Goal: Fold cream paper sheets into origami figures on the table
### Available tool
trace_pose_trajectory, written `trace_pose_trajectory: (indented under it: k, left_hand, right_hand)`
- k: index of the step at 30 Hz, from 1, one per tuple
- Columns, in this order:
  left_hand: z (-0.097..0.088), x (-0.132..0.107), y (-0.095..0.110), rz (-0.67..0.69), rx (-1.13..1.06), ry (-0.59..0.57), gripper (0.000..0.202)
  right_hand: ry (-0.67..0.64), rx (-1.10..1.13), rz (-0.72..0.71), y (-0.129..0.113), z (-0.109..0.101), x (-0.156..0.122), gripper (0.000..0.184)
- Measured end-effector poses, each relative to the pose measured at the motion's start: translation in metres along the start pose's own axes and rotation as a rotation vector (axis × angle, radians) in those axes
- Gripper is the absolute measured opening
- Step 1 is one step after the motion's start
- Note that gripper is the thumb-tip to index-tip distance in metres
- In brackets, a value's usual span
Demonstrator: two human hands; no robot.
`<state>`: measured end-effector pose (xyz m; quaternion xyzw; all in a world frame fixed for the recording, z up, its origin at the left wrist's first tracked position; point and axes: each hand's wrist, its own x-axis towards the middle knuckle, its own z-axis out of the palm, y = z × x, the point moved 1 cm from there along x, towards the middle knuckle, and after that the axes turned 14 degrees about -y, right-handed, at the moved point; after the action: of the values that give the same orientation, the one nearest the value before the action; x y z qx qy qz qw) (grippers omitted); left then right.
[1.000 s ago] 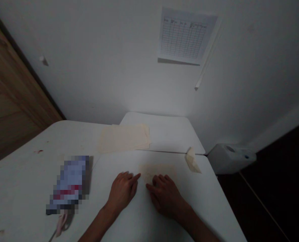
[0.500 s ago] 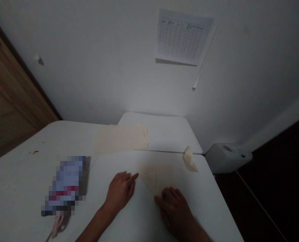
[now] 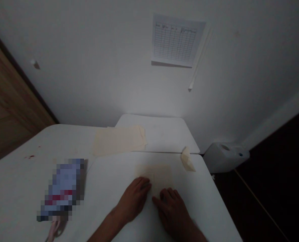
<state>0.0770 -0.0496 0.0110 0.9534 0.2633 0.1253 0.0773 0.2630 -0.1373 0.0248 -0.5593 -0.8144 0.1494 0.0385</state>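
Observation:
A thin cream sheet of paper (image 3: 162, 173) lies on the white table, its left lower part folded over into a slanted flap. My left hand (image 3: 135, 198) rests on that flap, its fingers bent and held together against the paper. At the sheet's lower edge, my right hand (image 3: 172, 210) presses the paper down with its fingers curled. Both hands partly cover the fold. Beyond them, to the right, stands a small folded piece of the same paper (image 3: 187, 159).
Several flat cream sheets (image 3: 119, 139) lie at the back. To the left is a blurred-out bluish packet (image 3: 63, 185) with a pinkish scissor-like handle (image 3: 54, 228) beside it. A printed chart (image 3: 176, 42) hangs on the wall. A white plastic container (image 3: 223, 158) stands beyond the table's right edge.
My left hand has moved right, from the sheet's left corner onto the folded flap, and its pointing finger has drawn in. My right hand stays at the lower edge. The view has shifted slightly.

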Motion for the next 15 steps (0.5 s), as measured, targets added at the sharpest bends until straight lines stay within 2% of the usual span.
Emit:
trace_pose_trajectory:
  k: [8, 15]
  left_hand:
    - [0.006, 0.021, -0.006, -0.085, -0.009, -0.019, 0.034]
    - [0.006, 0.022, -0.007, -0.098, 0.008, -0.051, 0.036]
  right_hand:
    - [0.062, -0.003, -0.002, 0.0, 0.007, 0.001, 0.037]
    - [0.08, 0.047, 0.005, 0.0, 0.003, -0.002, 0.038]
